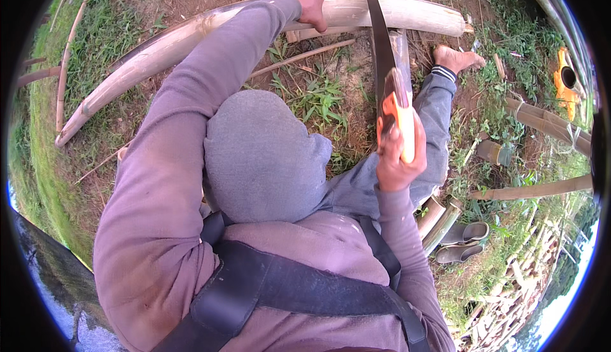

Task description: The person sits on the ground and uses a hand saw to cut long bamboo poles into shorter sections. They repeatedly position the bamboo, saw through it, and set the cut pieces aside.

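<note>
My left hand (312, 7) grips a thick, pale bamboo pole (407, 14) from above, its thumb on the near side. The pole stretches across the far part of the view, curving down to the left. In my right hand (402, 154) is the orange handle of a handsaw (382, 49), with the fingers wrapped round it. The dark blade points away from me and crosses over the pole, right of my left hand. Whether its teeth touch the bamboo I cannot tell. Beneath the pole runs a grey support beam (400, 56).
My bare foot (453, 58) rests on the soil near the pole's right end. Cut bamboo pieces (439, 223) and dark boots (463, 240) lie at the right. Farther right are a yellow object (565, 84), tied bamboo rails (541, 123) and a heap of split bamboo (509, 295).
</note>
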{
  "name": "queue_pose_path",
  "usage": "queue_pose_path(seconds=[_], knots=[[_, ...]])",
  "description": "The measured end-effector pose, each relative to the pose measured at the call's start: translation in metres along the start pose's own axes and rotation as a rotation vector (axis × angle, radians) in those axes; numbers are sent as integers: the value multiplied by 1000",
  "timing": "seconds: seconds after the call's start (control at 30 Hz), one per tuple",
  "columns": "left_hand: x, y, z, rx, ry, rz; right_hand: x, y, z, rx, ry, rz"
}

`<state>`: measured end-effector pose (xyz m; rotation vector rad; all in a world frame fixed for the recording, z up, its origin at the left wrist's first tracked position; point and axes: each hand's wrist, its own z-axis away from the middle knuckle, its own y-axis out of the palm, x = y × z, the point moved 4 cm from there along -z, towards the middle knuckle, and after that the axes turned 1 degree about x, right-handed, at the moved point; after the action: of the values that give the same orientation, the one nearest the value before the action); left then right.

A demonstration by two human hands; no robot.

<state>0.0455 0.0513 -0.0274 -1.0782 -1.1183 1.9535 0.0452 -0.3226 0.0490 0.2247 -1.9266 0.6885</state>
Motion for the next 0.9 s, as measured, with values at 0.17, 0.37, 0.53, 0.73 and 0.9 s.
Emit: queue_pose_path(seconds=[0.17,0.37,0.53,0.73,0.9], knots=[[-11,-6,17,16,-92,-13,-17,56,-87,16,167,-239],[-24,13,37,-244,-16,-258,-40,54,-60,102,-67,-204],[-20,-8,28,50,-22,-96,-9,57,-89,-36,174,-301],[-29,6,37,-238,0,-163,7,68,-119,37,101,-87],[-25,-4,39,-94,-57,-165,37,24,-56,64,265,-115]])
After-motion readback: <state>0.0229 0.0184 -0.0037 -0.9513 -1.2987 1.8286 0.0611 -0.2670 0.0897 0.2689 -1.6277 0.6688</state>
